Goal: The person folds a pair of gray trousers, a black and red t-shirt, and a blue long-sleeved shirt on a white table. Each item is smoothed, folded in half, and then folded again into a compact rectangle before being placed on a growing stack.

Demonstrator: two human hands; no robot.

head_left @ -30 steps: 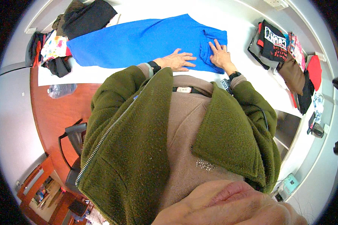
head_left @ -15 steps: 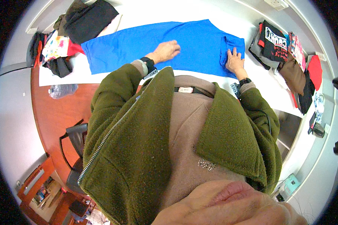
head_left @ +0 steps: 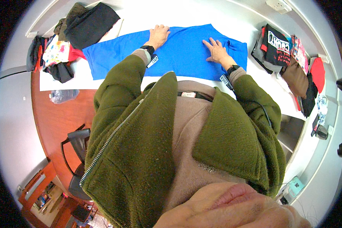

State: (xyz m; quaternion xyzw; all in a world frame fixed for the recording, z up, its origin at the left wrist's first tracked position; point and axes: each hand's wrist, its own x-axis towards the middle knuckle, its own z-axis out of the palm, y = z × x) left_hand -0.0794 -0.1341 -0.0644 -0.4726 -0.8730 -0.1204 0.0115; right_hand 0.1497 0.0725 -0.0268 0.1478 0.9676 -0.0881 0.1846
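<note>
A pair of bright blue trousers (head_left: 186, 53), apparently folded lengthwise, is spread flat across a white table (head_left: 78, 81). My left hand (head_left: 159, 35) rests at the far edge of the cloth, left of the middle, with its fingers stretched out and a little apart. On the right part of the trousers lies my right hand (head_left: 216, 51), palm down and fingers spread, just left of a small bunched fold (head_left: 235, 47) near the right end. Both hands hold nothing. Each wrist wears a dark band with a small device.
Dark and patterned clothes (head_left: 91, 24) are heaped at the far left of the table. A stack of folded clothes (head_left: 279, 49) lies at the right. A clear plastic bag (head_left: 64, 95) sits on the brown surface (head_left: 53, 121) at left, near a black chair (head_left: 78, 140).
My left hand has moved away from me to the far edge of the trousers. My right hand has shifted left, off the bunched fold. The cloth's far edge has shifted slightly.
</note>
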